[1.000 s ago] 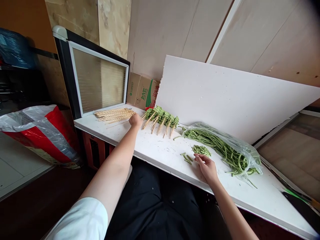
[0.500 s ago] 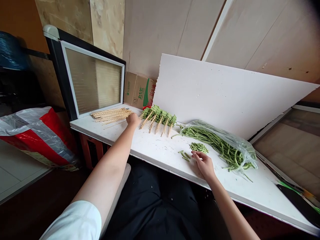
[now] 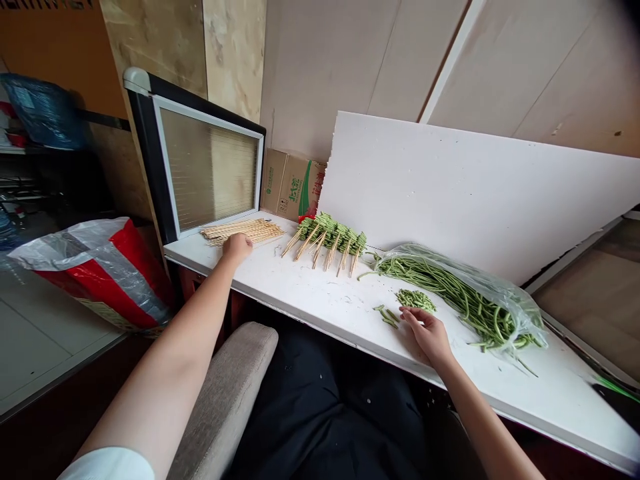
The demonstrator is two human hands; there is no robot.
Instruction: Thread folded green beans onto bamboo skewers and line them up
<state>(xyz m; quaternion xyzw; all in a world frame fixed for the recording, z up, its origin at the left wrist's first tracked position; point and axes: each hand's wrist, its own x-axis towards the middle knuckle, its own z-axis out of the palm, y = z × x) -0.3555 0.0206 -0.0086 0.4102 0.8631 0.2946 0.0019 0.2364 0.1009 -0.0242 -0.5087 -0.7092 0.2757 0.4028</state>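
Note:
My left hand (image 3: 237, 247) is closed at the front edge of a pile of bamboo skewers (image 3: 260, 230); its fingers hide whatever is in them. My right hand (image 3: 429, 333) is low over the table, thumb and forefinger drawn together beside a few loose cut green bean pieces (image 3: 388, 317). I cannot make out what sits between those fingertips. Just behind this hand lies a small heap of cut bean pieces (image 3: 416, 299). Between my hands, farther back, finished skewers of green beans (image 3: 337, 235) are stacked in a row, their bare sticks pointing toward me.
Long uncut green beans (image 3: 453, 288) lie in a clear plastic bag on the right of the white table (image 3: 310, 293). A cardboard box (image 3: 287, 181) and a white board (image 3: 450, 193) stand behind. Left are a framed glass panel (image 3: 213, 167) and a red-and-white sack (image 3: 105, 273).
My left hand has moved left and toward me, away from the stacked bean skewers, to the front of the skewer pile. The view has turned slightly left; my right hand stays by the bean pieces.

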